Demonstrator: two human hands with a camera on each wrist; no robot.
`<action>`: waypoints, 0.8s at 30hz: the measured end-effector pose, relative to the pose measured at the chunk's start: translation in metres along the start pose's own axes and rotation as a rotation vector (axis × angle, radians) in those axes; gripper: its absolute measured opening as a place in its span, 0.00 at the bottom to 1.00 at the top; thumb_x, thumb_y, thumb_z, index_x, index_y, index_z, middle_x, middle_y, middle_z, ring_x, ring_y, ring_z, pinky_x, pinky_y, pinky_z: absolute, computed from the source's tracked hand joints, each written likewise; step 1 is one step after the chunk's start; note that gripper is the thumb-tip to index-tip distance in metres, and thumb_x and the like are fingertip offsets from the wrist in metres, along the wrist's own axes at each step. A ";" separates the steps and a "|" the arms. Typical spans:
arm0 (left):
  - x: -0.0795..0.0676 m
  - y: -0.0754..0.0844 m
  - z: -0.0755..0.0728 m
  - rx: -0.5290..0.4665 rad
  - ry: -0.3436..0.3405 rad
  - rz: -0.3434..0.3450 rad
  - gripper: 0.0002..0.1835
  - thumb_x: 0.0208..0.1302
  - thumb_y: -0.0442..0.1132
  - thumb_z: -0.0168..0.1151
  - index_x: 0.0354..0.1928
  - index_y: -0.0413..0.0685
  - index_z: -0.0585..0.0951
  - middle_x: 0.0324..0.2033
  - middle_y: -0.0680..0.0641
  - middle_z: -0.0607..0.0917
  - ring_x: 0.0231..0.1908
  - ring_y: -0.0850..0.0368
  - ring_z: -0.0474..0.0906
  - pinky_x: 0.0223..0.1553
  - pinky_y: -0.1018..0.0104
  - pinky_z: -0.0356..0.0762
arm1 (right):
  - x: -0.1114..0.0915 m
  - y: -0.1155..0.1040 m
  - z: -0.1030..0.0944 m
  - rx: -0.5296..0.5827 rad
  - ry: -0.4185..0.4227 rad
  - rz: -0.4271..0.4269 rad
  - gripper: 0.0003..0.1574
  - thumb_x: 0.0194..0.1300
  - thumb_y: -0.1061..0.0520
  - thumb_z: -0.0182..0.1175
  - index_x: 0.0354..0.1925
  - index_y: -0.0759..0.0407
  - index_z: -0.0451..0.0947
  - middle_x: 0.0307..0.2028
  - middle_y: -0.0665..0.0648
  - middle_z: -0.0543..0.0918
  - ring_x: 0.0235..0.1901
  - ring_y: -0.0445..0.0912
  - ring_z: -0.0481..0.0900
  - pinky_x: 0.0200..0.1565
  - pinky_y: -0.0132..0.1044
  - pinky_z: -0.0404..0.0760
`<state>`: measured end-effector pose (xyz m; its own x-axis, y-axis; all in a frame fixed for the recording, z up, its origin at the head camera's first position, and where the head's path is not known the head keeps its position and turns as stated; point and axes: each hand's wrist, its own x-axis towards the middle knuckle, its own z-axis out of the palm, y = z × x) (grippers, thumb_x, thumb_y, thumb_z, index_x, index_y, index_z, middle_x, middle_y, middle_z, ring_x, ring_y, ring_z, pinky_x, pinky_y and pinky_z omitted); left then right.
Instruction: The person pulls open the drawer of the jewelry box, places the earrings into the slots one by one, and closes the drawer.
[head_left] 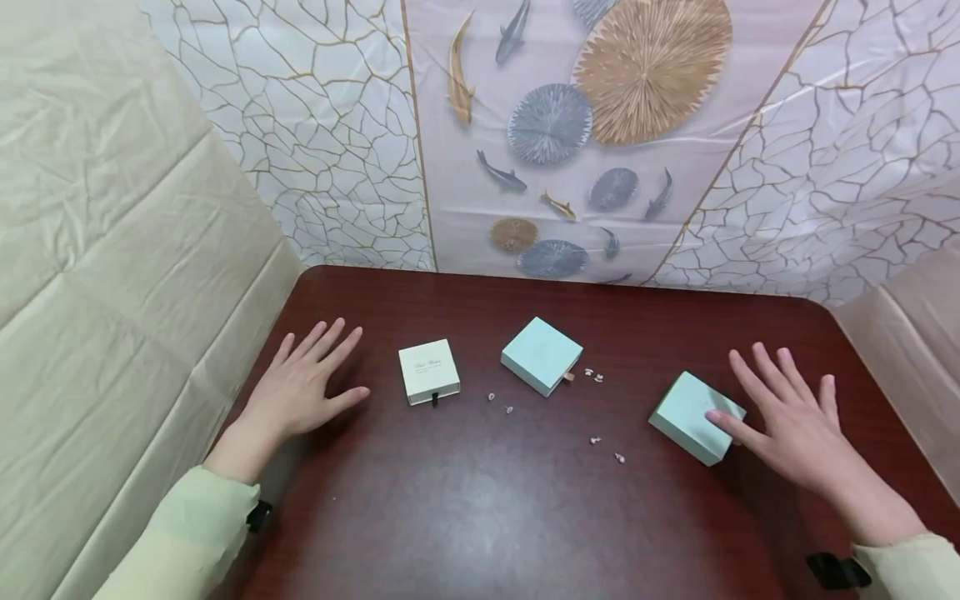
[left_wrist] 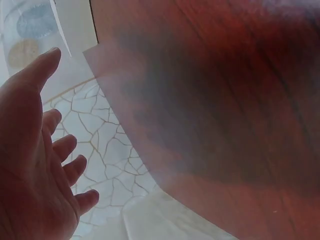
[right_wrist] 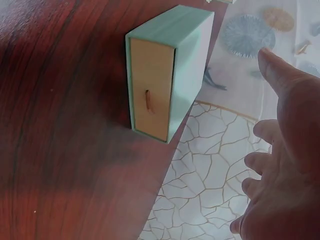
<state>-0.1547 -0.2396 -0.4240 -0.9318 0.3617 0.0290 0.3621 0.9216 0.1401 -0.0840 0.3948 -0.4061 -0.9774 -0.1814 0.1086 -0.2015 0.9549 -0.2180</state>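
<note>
My left hand (head_left: 303,387) is held above the left side of the table with fingers spread, left of a cream drawer box (head_left: 423,367) with a black pull tab. It holds nothing. My right hand (head_left: 798,425), fingers also spread, hovers by a mint-green drawer box (head_left: 686,417). In the head view its thumb overlaps that box; in the right wrist view a gap separates hand (right_wrist: 295,130) and box (right_wrist: 192,65). A second mint-green box (head_left: 540,352) stands near the table's middle. Small earrings lie in pairs: one (head_left: 491,397), another (head_left: 597,378) and a third (head_left: 619,458).
The dark red-brown wooden table (head_left: 450,517) has rounded far corners. A patterned cloth (head_left: 337,125) with fish and round leaves hangs behind it. Plain beige cloth (head_left: 135,250) hangs along the left side, with more cloth (head_left: 918,333) at the right.
</note>
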 end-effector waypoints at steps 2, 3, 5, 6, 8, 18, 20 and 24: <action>0.002 0.001 -0.001 0.011 0.002 0.021 0.48 0.73 0.67 0.61 0.86 0.56 0.57 0.84 0.41 0.56 0.83 0.36 0.50 0.80 0.31 0.41 | 0.002 -0.001 0.000 -0.003 0.003 -0.012 0.62 0.73 0.36 0.66 0.87 0.54 0.45 0.85 0.70 0.42 0.85 0.62 0.27 0.72 0.75 0.16; 0.003 0.001 -0.002 0.016 0.004 0.032 0.48 0.72 0.67 0.62 0.86 0.56 0.58 0.84 0.41 0.56 0.83 0.37 0.50 0.80 0.32 0.42 | 0.003 -0.002 0.000 -0.004 0.006 -0.017 0.62 0.73 0.36 0.67 0.87 0.54 0.46 0.85 0.70 0.43 0.85 0.62 0.28 0.72 0.75 0.17; 0.006 0.002 -0.003 0.025 0.007 0.056 0.49 0.71 0.65 0.65 0.86 0.55 0.59 0.84 0.41 0.57 0.83 0.37 0.51 0.80 0.32 0.43 | 0.004 -0.004 0.001 -0.008 0.012 -0.030 0.61 0.72 0.36 0.67 0.87 0.54 0.47 0.85 0.70 0.44 0.85 0.63 0.29 0.73 0.76 0.18; 0.007 0.002 -0.003 0.027 0.006 0.068 0.49 0.71 0.64 0.66 0.86 0.55 0.59 0.84 0.41 0.57 0.83 0.37 0.51 0.80 0.32 0.43 | 0.004 -0.005 0.001 -0.008 0.015 -0.037 0.61 0.72 0.36 0.68 0.87 0.54 0.47 0.84 0.70 0.45 0.85 0.63 0.30 0.73 0.75 0.19; 0.010 0.003 -0.004 0.031 0.003 0.091 0.49 0.70 0.63 0.67 0.86 0.55 0.59 0.84 0.42 0.57 0.83 0.38 0.51 0.80 0.33 0.43 | 0.006 -0.008 0.001 -0.011 0.017 -0.052 0.61 0.72 0.37 0.68 0.87 0.55 0.48 0.84 0.71 0.46 0.85 0.63 0.31 0.73 0.75 0.20; 0.024 0.007 -0.004 0.092 0.002 0.221 0.50 0.69 0.64 0.69 0.86 0.58 0.59 0.84 0.44 0.58 0.82 0.39 0.54 0.80 0.32 0.47 | 0.015 -0.023 0.002 -0.019 0.022 -0.121 0.61 0.71 0.37 0.69 0.87 0.51 0.49 0.84 0.68 0.49 0.85 0.62 0.34 0.76 0.74 0.25; 0.027 0.010 -0.005 0.110 -0.002 0.245 0.50 0.68 0.64 0.69 0.86 0.58 0.59 0.84 0.44 0.59 0.82 0.39 0.54 0.80 0.33 0.47 | 0.017 -0.026 0.003 -0.013 0.025 -0.135 0.61 0.71 0.37 0.69 0.87 0.50 0.49 0.84 0.68 0.50 0.85 0.62 0.35 0.76 0.73 0.25; 0.033 0.015 -0.009 0.132 -0.009 0.287 0.50 0.68 0.63 0.70 0.86 0.59 0.60 0.84 0.45 0.60 0.83 0.41 0.53 0.80 0.33 0.49 | 0.021 -0.033 0.005 -0.005 0.028 -0.162 0.60 0.70 0.37 0.70 0.87 0.48 0.50 0.85 0.67 0.50 0.85 0.63 0.37 0.77 0.73 0.26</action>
<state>-0.1798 -0.2149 -0.4125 -0.7910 0.6106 0.0397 0.6110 0.7916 -0.0020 -0.0979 0.3589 -0.4014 -0.9300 -0.3264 0.1692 -0.3558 0.9149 -0.1907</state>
